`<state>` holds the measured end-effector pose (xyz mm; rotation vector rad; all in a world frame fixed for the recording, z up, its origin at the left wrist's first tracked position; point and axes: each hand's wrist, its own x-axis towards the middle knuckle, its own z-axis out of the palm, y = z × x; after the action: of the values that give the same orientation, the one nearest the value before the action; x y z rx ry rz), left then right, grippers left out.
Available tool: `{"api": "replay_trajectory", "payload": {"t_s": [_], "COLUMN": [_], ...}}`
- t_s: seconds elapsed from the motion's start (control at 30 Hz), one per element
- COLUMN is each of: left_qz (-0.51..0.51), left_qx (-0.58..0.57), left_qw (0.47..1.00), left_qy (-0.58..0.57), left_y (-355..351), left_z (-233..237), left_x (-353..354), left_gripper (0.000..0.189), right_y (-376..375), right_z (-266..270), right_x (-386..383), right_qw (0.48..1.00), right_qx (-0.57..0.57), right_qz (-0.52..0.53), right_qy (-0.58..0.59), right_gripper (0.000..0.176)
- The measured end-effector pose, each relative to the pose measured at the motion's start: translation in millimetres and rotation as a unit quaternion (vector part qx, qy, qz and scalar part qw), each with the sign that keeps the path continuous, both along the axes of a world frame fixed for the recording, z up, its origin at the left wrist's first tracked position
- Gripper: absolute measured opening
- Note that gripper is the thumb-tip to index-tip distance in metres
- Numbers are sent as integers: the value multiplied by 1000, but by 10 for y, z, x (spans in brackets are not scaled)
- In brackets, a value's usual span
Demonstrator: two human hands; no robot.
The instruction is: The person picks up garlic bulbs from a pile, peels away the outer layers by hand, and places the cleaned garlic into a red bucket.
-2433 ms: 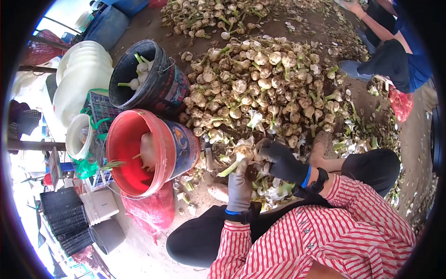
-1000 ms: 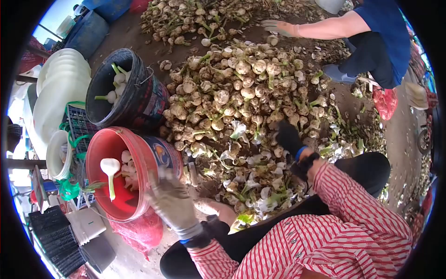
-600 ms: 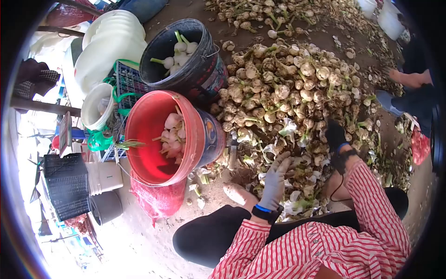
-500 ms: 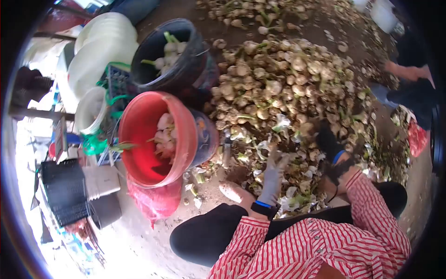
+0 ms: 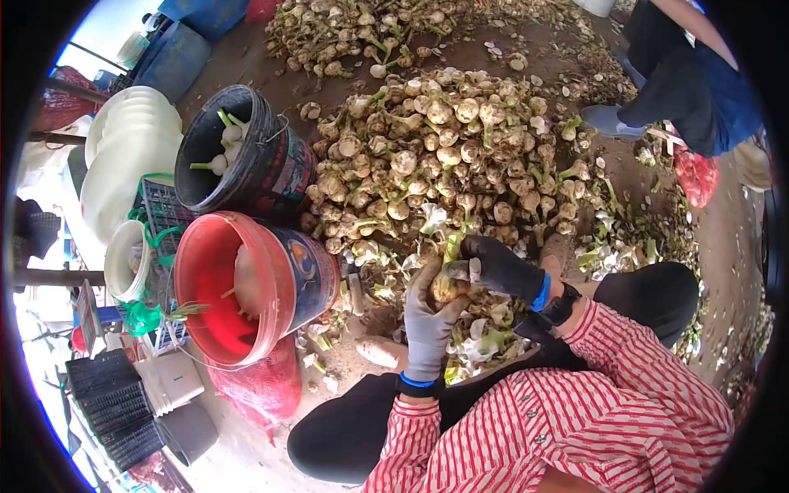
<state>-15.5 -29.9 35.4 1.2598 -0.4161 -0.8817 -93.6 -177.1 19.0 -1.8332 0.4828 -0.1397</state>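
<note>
Brown dirt ground (image 5: 723, 246) holds bulb heap (image 5: 444, 156), red bucket (image 5: 205, 304), seemingly outdoors.

Grey-gloved left grip (image 5: 427, 316) and black-gloved right grip (image 5: 500, 267) meet before the knees, fingers of both curled closed.

Left hand (image 5: 427, 316) gloved grey, right hand (image 5: 501, 267) black; bulb (image 5: 445, 288) tan; shirt (image 5: 592, 411) red-white striped.

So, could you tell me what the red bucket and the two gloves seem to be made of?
Red bucket: probably plastic, going by its smooth, glossy moulded wall. Grey glove, left hand: knitted fabric, matt, perhaps coated. Black glove, right hand: likely the same, matt. Both grip a bulb.
</note>
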Motion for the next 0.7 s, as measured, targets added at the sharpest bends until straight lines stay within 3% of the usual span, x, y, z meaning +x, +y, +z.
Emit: {"api": "replay_trajectory", "payload": {"t_s": [0.03,0.1,0.17,0.3,0.4,0.47,0.57,0.6,0.67,0.7], "left_qz": [0,-8,1,-3,8,-6,8,8,6,5], "left_qx": [15,20,12,-10,16,125,126,126,136,137], "left_qw": [1000,999,1000,994,1000,949,927,927,938,938], "left_qy": [-19,-26,22,105,13,-290,-352,-352,-320,-319], "left_y": [13,44,42,22,12,-13,-35,-36,-16,-6], "left_z": [42,51,53,124,107,155,188,193,191,179], "left_x": [6,12,8,-2,7,18,-19,-24,-32,-29], "left_gripper": [60,59,60,60,59,59,63,63,63,63], "right_y": [25,50,83,-25,-21,-72,29,17,-4,5], "right_z": [-27,3,-86,35,52,-30,-21,23,132,126], "right_x": [2,-27,-58,-146,-113,-29,-4,-2,-11,-19], "right_qw": [993,988,952,974,954,995,999,999,987,987], "right_qx": [109,140,276,226,289,71,-5,-5,141,142], "right_qz": [-19,-14,-41,-1,-34,62,22,22,16,16], "right_qy": [-52,-67,-129,-27,-80,-35,-41,-41,73,73], "right_gripper": [31,31,29,28,27,30,31,31,34,34]}}
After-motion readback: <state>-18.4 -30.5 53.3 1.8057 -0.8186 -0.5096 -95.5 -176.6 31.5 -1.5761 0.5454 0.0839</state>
